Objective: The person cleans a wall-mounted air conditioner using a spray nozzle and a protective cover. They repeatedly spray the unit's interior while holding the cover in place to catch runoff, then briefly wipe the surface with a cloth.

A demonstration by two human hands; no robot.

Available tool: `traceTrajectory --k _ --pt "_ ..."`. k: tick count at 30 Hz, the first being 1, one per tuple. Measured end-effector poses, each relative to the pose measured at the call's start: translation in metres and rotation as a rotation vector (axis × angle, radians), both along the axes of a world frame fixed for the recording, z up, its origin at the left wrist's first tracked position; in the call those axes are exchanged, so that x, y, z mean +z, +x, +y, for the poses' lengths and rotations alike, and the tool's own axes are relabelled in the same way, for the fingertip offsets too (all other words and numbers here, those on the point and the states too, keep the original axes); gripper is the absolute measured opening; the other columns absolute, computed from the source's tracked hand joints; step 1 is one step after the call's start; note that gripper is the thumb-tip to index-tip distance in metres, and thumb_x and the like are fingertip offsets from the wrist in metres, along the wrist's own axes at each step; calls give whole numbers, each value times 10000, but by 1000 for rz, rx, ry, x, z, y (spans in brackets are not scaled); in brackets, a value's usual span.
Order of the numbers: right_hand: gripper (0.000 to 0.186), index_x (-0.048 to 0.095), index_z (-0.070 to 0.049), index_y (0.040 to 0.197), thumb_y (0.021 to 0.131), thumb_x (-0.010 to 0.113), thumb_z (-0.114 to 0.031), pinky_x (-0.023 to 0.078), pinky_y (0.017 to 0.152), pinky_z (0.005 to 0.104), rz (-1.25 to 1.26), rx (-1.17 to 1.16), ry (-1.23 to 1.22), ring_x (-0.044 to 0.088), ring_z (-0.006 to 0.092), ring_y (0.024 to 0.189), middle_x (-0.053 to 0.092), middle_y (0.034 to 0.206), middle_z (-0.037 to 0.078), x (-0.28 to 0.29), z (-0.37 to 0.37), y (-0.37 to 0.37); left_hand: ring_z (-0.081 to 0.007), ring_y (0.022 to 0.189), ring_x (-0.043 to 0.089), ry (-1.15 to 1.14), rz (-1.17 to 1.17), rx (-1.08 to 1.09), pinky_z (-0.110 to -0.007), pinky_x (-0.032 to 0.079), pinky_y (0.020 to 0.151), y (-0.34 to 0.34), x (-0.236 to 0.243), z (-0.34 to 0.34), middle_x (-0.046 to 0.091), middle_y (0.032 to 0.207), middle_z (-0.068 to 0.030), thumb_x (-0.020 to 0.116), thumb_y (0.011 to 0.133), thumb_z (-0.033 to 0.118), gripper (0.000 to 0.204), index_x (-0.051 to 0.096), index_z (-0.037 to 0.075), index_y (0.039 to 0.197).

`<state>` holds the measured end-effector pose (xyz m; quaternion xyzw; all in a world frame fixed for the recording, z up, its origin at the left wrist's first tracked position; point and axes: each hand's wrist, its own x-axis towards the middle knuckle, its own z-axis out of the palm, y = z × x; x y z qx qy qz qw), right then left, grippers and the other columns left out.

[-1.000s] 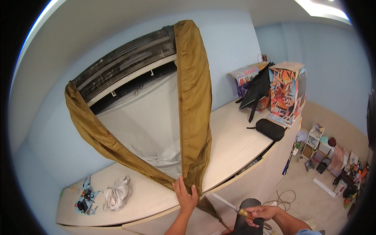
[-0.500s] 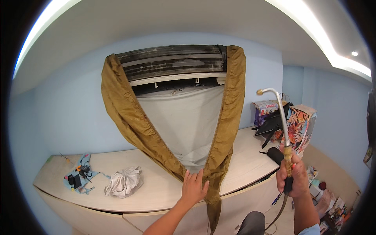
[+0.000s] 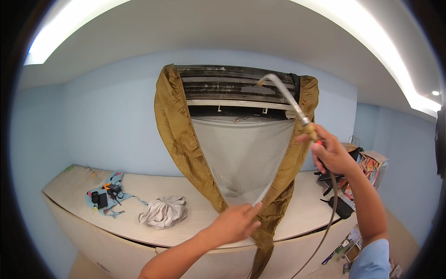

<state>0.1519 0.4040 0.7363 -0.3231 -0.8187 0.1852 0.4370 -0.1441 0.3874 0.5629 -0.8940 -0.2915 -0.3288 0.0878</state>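
A curved metal spray wand with a brass fitting is gripped in my right hand, and its bent tip is in front of the air conditioner. The unit is uncovered, showing dark, dusty inner parts. Around it hangs a brown cleaning cover with a grey-white inner sheet, narrowing downward like a funnel. My left hand is at the funnel's low front edge, its index finger stretched toward the brown fabric. The other fingers are loosely bent and slightly blurred; nothing shows in them. A thin hose trails down from the wand.
Below the unit stands a long pale cabinet. On it lie a crumpled whitish cloth and a light blue cloth with small tools. Black bags and a colourful box sit at the right end. Assorted items lie lower right.
My right hand has brought the wand up and left, from beside the cover to before the unit. My left hand's fingers have come off the sheet's low edge. The view has shifted left.
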Motion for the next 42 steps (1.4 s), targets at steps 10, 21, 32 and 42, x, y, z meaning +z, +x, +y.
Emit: traceTrajectory --k 10,21,32,42 --pt "707 360 -102 1540 994 601 -481 485 494 254 -512 -223 -189 550 95 510 556 695 22 10 106 52 -342 864 654 -4 106 91 -439 521 821 1 69 0 678 945 -171 664 946 340 534 563 4 1349" --pt "727 381 -37 1521 977 641 -444 497 584 294 59 -400 105 586 139 632 595 764 53 60 124 114 -302 1165 594 98 -23 702 -624 195 1161 -113 172 106 694 1043 -115 752 860 381 351 696 53 970" --pt "710 393 -14 1513 980 675 -388 355 456 237 250 -295 209 407 45 494 489 668 -52 27 240 64 -348 1266 507 254 78 684 -645 168 1162 -63 177 -38 564 1221 -119 799 802 263 257 639 64 775" --pt "768 420 37 1488 960 665 -464 473 676 283 280 -377 48 555 112 684 616 782 45 34 219 45 -376 1280 481 201 9 665 -644 181 1159 -53 161 -71 517 1312 -151 817 762 175 239 622 61 841"
